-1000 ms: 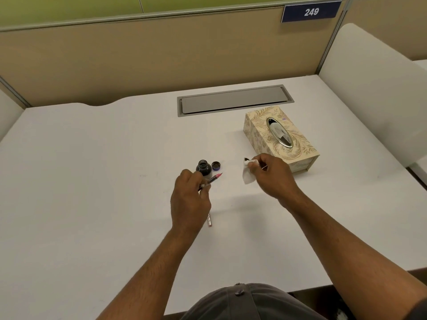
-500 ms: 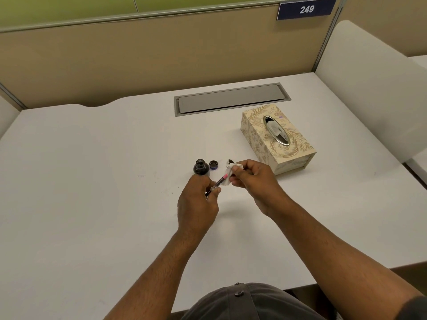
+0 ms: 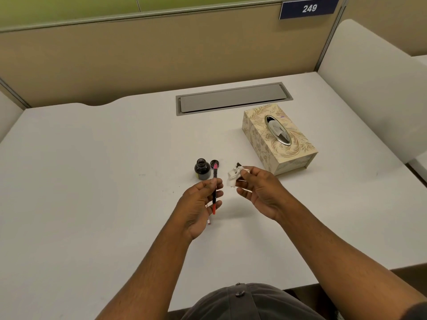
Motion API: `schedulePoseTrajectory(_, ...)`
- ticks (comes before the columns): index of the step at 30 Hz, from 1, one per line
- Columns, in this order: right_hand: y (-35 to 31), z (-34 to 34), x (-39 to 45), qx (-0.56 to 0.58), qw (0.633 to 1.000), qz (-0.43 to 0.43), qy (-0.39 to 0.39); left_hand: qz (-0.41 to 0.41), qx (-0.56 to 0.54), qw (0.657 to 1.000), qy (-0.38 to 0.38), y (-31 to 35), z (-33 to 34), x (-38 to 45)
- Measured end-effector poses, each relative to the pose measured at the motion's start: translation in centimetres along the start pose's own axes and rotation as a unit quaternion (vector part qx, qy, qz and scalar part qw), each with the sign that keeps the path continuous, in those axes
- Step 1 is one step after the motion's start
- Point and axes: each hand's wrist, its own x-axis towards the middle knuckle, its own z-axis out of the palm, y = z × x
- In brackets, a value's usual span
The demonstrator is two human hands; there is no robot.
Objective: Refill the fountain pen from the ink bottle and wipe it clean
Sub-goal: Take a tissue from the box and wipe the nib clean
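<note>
My left hand (image 3: 201,202) holds a thin red and black fountain pen part (image 3: 215,185) upright, its pink tip pointing away from me. My right hand (image 3: 258,190) pinches a crumpled white tissue (image 3: 233,176) with dark ink stains, a short way right of the pen. The open ink bottle (image 3: 202,169), dark and small, stands on the white desk just beyond my left hand. Its cap (image 3: 215,162) lies right beside it. Another pen piece (image 3: 209,221) lies on the desk, mostly hidden under my left hand.
A patterned beige tissue box (image 3: 277,139) stands to the right of my right hand. A grey cable hatch (image 3: 233,98) is set into the desk (image 3: 92,169) farther back. Beige partition panels close off the back and both sides.
The tissue was against the pen's tip half a second ago; now my hands have drawn apart. My left hand has turned palm up and the pen stands more upright.
</note>
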Motion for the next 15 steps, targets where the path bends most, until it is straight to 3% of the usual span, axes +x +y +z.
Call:
schedulePoseTrajectory(12,0.9,0.9,-0.4,-0.049,0.998,-0.037,-0.034,0.008,-0.016,0.999,-0.051,-0.3,0.4,-0.3)
schedulePoseTrajectory(15,1.4,1.3,-0.4,-0.108,0.992,-0.052,-0.038,0.004,-0.04,0.997,-0.068,-0.4,0.4,-0.2)
